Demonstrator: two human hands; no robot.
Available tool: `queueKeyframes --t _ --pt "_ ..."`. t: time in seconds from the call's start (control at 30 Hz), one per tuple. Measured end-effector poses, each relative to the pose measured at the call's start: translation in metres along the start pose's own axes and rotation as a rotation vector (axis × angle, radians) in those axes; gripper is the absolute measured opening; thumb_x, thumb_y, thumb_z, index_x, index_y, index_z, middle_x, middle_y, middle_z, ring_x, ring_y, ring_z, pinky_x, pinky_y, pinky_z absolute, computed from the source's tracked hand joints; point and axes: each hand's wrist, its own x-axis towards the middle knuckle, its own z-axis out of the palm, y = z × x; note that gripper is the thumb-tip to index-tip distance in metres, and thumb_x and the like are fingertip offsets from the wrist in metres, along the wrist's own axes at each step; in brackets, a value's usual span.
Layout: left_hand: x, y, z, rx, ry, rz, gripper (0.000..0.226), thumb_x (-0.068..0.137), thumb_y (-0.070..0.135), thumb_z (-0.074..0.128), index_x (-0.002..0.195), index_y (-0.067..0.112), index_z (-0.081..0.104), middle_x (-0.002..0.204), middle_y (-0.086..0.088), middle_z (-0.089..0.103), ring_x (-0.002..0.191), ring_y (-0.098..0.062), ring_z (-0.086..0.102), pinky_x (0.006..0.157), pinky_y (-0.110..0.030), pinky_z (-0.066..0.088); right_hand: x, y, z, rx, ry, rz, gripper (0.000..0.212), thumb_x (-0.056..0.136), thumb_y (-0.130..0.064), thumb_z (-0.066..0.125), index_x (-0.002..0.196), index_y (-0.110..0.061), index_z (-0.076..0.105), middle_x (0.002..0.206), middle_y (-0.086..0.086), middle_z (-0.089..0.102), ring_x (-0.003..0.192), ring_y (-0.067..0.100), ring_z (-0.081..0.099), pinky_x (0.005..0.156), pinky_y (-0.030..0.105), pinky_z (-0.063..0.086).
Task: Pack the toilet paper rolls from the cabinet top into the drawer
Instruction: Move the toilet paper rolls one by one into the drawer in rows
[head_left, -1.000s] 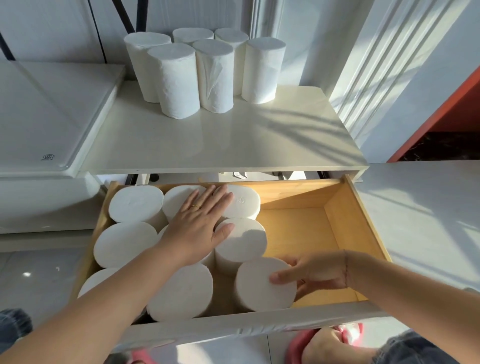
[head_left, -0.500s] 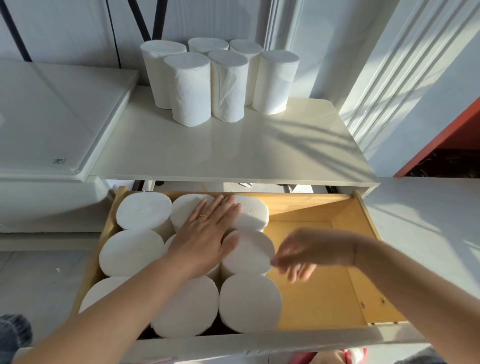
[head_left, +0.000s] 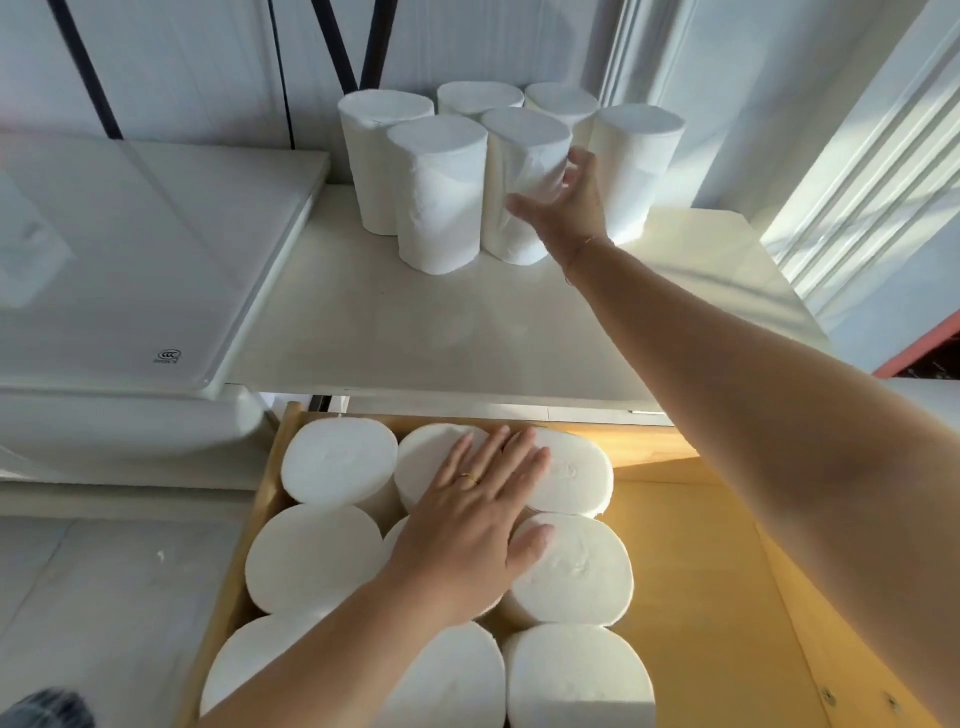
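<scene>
Several white toilet paper rolls (head_left: 436, 192) stand upright in a cluster at the back of the cream cabinet top (head_left: 467, 332). My right hand (head_left: 569, 200) reaches among them, fingers spread around the right side of the front middle roll (head_left: 522, 171), touching it but not closed on it. Below, the open wooden drawer (head_left: 701, 571) holds several rolls (head_left: 571, 566) standing on end, packed in its left part. My left hand (head_left: 475, 525) lies flat with fingers apart on top of those rolls.
A white appliance lid (head_left: 130, 260) sits level with the cabinet top on the left. The wall and dark straps are behind the rolls. The drawer's right part is bare wood. A pale floor shows at lower left.
My right hand left the front roll in the drawer, rose over the drawer and reached up to the rolls on the cabinet top. My left hand stayed pressed on the drawer rolls.
</scene>
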Motion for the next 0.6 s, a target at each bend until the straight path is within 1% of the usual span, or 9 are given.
queueKeyframes --t 0.03,0.1,0.17,0.23,0.33,0.43,0.5,0.6 --pt "0.0 0.0 0.0 -0.007 0.004 0.0 0.062 0.094 0.057 0.01 0.148 0.031 -0.007 0.155 0.012 -0.017 0.14 -0.006 -0.022 0.114 -0.033 -0.016 0.005 0.0 0.005 0.017 0.009 -0.004 0.088 0.069 -0.02 0.08 0.141 -0.01 0.029 0.136 0.007 0.045 0.123 0.021 0.046 0.105 0.035 0.042" --pt "0.0 0.002 -0.002 -0.011 0.014 -0.001 0.062 0.095 0.056 0.013 0.149 0.03 -0.004 0.155 0.012 -0.016 0.141 -0.008 -0.019 0.113 -0.032 -0.016 0.013 0.002 0.01 0.052 0.021 -0.012 0.092 0.066 -0.016 0.081 0.141 -0.011 0.027 0.134 0.004 0.044 0.119 0.018 0.045 0.103 0.032 0.042" --pt "-0.001 0.003 -0.003 -0.005 0.019 -0.004 0.062 0.096 0.056 0.014 0.149 0.03 -0.002 0.155 0.011 -0.015 0.142 -0.009 -0.018 0.113 -0.033 -0.016 0.019 0.005 0.014 0.078 0.024 -0.023 0.093 0.064 -0.017 0.082 0.14 -0.011 0.028 0.134 0.004 0.046 0.118 0.016 0.045 0.1 0.027 0.04" --pt "-0.001 0.004 -0.003 -0.007 0.019 -0.005 0.062 0.096 0.056 0.014 0.149 0.03 -0.003 0.155 0.011 -0.015 0.142 -0.009 -0.019 0.113 -0.033 -0.018 0.022 0.007 0.015 0.111 0.019 -0.025 0.092 0.064 -0.018 0.084 0.139 -0.011 0.031 0.133 0.004 0.048 0.119 0.016 0.047 0.099 0.026 0.04" --pt "-0.001 0.005 -0.004 -0.006 0.012 -0.008 0.062 0.095 0.057 0.012 0.149 0.031 -0.005 0.155 0.012 -0.017 0.141 -0.008 -0.022 0.113 -0.033 -0.02 0.021 0.008 0.013 0.121 0.024 -0.033 0.087 0.063 -0.019 0.085 0.134 -0.011 0.035 0.128 0.003 0.052 0.113 0.015 0.051 0.093 0.024 0.041" --pt "-0.001 0.004 -0.003 0.014 0.0 -0.007 0.062 0.095 0.057 0.011 0.149 0.03 -0.005 0.155 0.011 -0.017 0.141 -0.008 -0.022 0.114 -0.036 -0.018 0.008 0.008 0.003 0.12 0.023 -0.035 0.083 0.062 -0.018 0.084 0.131 -0.01 0.039 0.123 0.002 0.055 0.11 0.017 0.054 0.095 0.031 0.048" --pt "-0.001 0.004 -0.002 0.028 -0.003 -0.003 0.063 0.094 0.057 0.009 0.149 0.03 -0.006 0.155 0.01 -0.017 0.141 -0.007 -0.022 0.115 -0.035 -0.016 -0.007 0.01 -0.011 0.102 -0.014 -0.034 0.08 0.061 -0.019 0.084 0.128 -0.013 0.041 0.121 0.001 0.057 0.111 0.017 0.056 0.098 0.036 0.05" --pt "0.0 0.004 -0.002 0.042 -0.018 0.004 0.063 0.093 0.057 0.005 0.149 0.029 -0.007 0.156 0.009 -0.018 0.14 -0.007 -0.024 0.115 -0.033 -0.016 -0.043 0.015 -0.045 0.179 -0.145 -0.018 0.081 0.06 -0.013 0.085 0.128 -0.017 0.041 0.121 0.0 0.059 0.112 0.017 0.057 0.099 0.035 0.05"
